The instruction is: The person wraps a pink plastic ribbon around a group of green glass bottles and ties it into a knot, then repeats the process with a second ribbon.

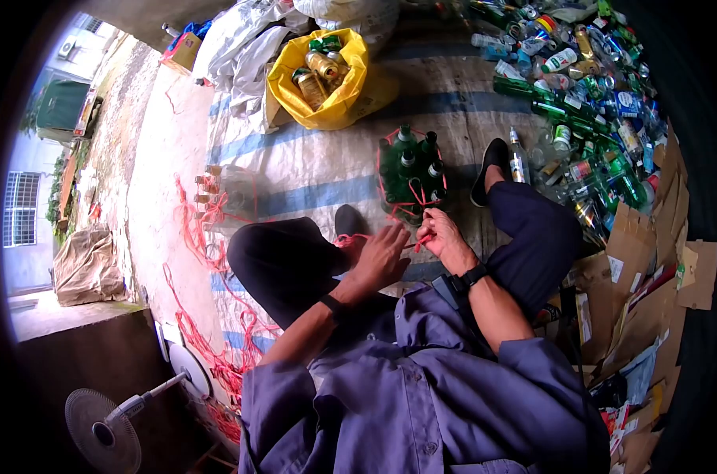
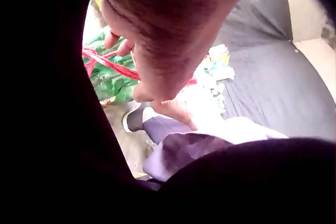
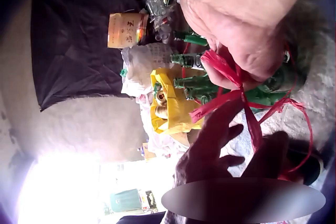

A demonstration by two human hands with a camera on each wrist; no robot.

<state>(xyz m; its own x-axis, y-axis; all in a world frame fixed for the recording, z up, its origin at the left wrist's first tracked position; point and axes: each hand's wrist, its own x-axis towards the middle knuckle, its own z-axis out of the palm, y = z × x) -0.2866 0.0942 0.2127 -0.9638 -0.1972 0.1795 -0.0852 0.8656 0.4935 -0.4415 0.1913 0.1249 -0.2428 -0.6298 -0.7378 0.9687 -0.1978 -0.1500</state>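
Note:
Several green bottles (image 1: 410, 167) stand upright in a bundle with red string (image 3: 241, 90) around them. My right hand (image 1: 447, 239), just in front of the bundle, pinches the string between thumb and fingers; in the right wrist view the right hand (image 3: 239, 16) is close above a crossing of the strands. Beside it on the left, my left hand (image 1: 382, 257) holds another part of the string. In the left wrist view a red strand (image 2: 115, 67) runs from the bottles to the fingertips of the left hand (image 2: 163, 35); the thumb is partly hidden.
A yellow bag (image 1: 323, 114) of cans stands beyond the bundle. Clear bottles (image 1: 236, 193) lie to the left, near tangled red string (image 1: 192, 229). Mixed bottles (image 1: 572, 118) are heaped at right, above cardboard (image 1: 627, 245). My legs are either side of the bundle.

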